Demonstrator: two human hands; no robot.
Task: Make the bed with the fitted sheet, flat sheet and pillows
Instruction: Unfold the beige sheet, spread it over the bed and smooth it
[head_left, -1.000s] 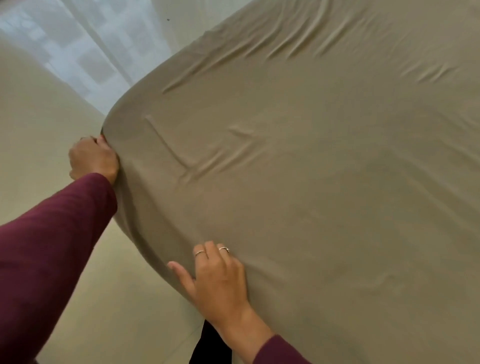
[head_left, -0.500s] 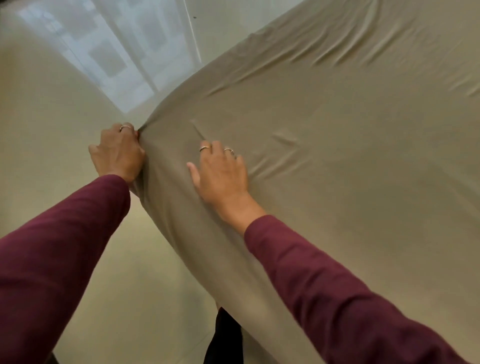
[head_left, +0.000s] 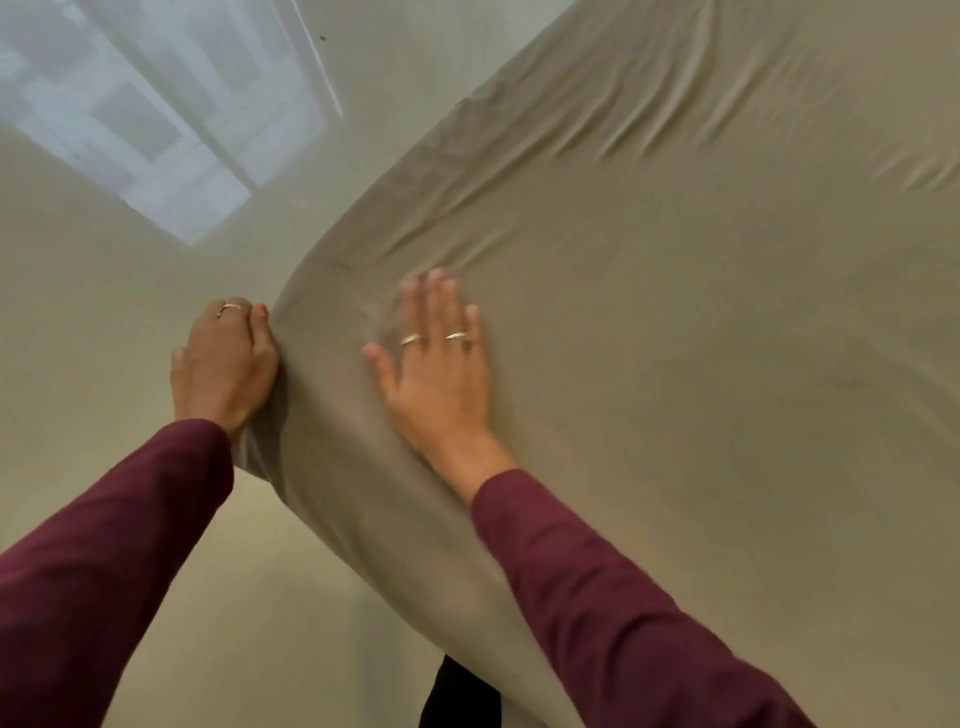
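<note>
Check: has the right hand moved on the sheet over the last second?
Yes. The right hand went from the sheet's near side edge up to the bed corner, now flat beside the left hand.

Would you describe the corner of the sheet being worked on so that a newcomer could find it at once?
The taupe sheet fills the right of the view over the pale floor. Follow its upper edge down-left to where it rounds. That corner lies between the left hand, which holds the fabric at the side, and the right hand lying flat on top; creases fan out from it.
</note>
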